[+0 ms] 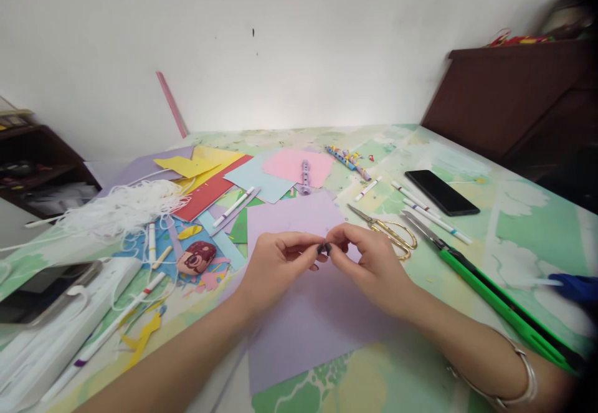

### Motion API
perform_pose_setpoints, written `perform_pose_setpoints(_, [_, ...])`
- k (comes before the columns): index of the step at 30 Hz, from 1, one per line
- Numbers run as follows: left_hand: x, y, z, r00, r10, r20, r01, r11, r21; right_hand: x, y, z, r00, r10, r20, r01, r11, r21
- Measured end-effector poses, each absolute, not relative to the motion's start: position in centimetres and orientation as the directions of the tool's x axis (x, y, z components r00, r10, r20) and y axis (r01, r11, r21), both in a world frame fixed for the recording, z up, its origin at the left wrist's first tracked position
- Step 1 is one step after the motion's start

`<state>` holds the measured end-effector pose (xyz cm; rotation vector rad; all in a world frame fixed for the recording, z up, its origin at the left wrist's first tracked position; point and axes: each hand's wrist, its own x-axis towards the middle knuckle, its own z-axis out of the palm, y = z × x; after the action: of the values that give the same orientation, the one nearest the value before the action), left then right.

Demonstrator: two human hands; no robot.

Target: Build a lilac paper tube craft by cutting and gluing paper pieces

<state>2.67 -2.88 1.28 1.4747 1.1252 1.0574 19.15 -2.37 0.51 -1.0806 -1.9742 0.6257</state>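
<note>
Over a sheet of light purple paper, my left hand and my right hand meet fingertip to fingertip. Both are closed in a pinch. Dark spots show at the thumb tips, perhaps nails; whatever is between the fingers is too small to make out. Gold-handled scissors lie just beyond my right hand. A green utility knife with its blade out rests to the right of them. Past the hands stands or lies a small purple paper roll with dark marks, on pink paper.
White string is heaped at the left, near coloured paper sheets and a brown bear-faced case. A phone lies on a white power strip. Several markers and a black phone lie at the right. Decorated rolls lie farther back.
</note>
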Motion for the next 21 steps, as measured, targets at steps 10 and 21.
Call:
perform_pose_setpoints(10, [2.61,-2.90,1.04,0.204,0.974,0.095,0.154,-0.128,0.980,19.26,-2.19,0.45,-0.334,0.881,0.336,0.415,0.457,-0.787])
perform_pose_setpoints(21, [2.50,-2.85,1.06,0.221,0.971,0.094,0.170,-0.133,0.976,19.64,-1.97,0.20,-0.386,0.887,0.255,0.278,0.375,-0.884])
